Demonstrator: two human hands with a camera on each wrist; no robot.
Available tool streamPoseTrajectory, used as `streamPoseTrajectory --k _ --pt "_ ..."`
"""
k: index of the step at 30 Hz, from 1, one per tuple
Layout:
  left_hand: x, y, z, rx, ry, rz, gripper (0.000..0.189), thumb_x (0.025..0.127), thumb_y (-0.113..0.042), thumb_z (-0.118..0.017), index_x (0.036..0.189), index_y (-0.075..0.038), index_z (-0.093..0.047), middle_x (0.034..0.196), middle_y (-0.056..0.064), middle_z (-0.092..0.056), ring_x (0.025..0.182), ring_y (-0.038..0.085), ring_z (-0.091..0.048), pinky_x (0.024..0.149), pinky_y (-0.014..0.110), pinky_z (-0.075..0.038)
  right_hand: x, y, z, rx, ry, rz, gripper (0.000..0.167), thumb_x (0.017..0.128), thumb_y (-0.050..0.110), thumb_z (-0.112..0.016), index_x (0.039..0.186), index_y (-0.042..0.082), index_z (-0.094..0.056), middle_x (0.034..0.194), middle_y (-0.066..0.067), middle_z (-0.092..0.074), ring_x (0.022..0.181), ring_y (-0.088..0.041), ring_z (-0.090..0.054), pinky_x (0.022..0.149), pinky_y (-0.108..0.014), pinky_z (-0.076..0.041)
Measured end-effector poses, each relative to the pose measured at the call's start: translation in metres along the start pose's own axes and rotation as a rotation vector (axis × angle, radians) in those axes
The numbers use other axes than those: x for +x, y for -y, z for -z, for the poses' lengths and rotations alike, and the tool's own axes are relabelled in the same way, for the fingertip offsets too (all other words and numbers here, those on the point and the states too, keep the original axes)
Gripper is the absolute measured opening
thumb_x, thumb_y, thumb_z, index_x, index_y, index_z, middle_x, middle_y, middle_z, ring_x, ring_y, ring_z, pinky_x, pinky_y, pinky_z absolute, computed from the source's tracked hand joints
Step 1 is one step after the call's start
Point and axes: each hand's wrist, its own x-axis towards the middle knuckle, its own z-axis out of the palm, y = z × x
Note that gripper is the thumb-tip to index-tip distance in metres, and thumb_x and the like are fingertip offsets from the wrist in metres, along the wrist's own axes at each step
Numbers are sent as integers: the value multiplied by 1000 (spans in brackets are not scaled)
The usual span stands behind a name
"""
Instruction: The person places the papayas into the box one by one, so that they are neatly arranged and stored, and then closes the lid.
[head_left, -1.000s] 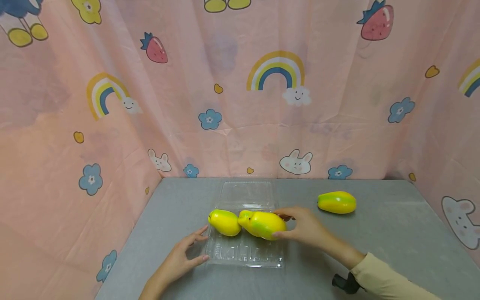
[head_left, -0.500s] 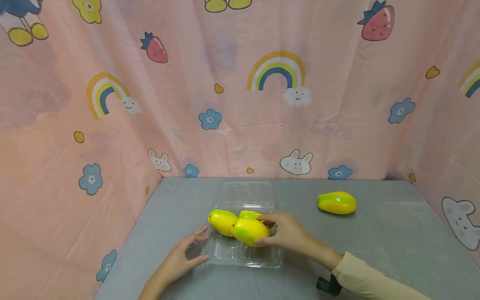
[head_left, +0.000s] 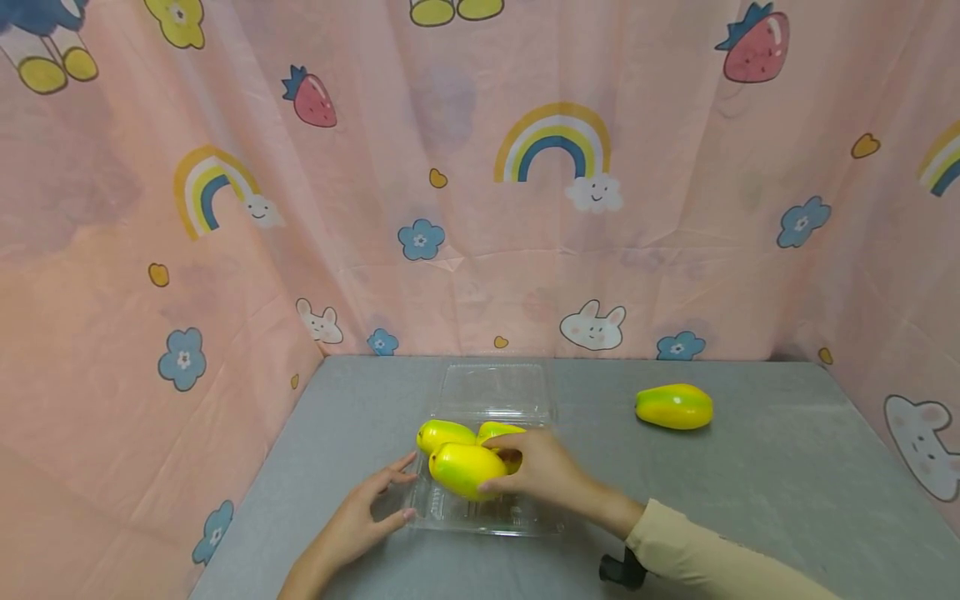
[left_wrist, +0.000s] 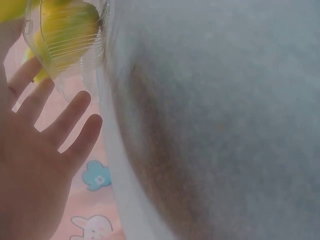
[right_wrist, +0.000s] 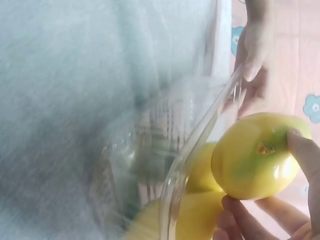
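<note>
The left hand, fingers spread, is at the left edge of a clear plastic container. Above its base, between both hands, a glossy yellow-green oblong fruit points roughly left-to-right, its right end pinched by the nearer right hand; beyond sit two yellow fruits.

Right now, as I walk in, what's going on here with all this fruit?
A person is handling yellow-green fruit at a clear plastic box. The right hand grips one fruit over the box, while the left hand is at the box's left edge with its fingers spread. Two more pieces, one on the left and one beside it, lie in the box. A fourth lies on the grey table, off to the right. The lid is open.
</note>
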Motion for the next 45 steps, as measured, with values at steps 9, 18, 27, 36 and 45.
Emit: streamPoseTrajectory --k 9,18,27,36,45 --pt "0 2 1 -8 2 -10 45 85 -37 -77 125 -30 -60 157 -14 -40 144 25 -43 107 54 -47 5 7 -13 -18 -5 6 61 71 53 -83 118 16 -73 98 6 -75 80 -7 -58 68 -19 -46" --pt "1 2 1 -34 1 14 44 82 -36 -80 120 -37 -58 155 -18 -41 143 22 -44 107 53 -48 9 11 -23 -69 13 18 64 70 55 -83 118 14 -72 98 6 -77 82 -4 -63 73 -21 -50" --pt "0 1 1 -35 7 47 44 81 -38 -80 117 -41 -55 155 -23 -39 145 19 -42 109 51 -46 9 15 -30 -50 83 -16 60 72 53 -82 117 16 -71 102 7 -75 86 -4 -64 77 -27 -54" --pt "0 1 1 -41 10 49 44 81 -40 -80 117 -43 -54 155 -23 -39 146 17 -41 110 51 -46 9 11 -36 -9 113 -5 57 73 51 -82 116 15 -71 101 8 -74 84 -1 -62 75 -24 -54" --pt "1 1 1 -47 14 57 45 81 -43 -79 118 -42 -54 155 -23 -38 146 18 -40 111 51 -45 8 13 -38 -13 117 8 56 74 49 -83 116 14 -70 101 7 -75 84 -1 -64 74 -22 -54"
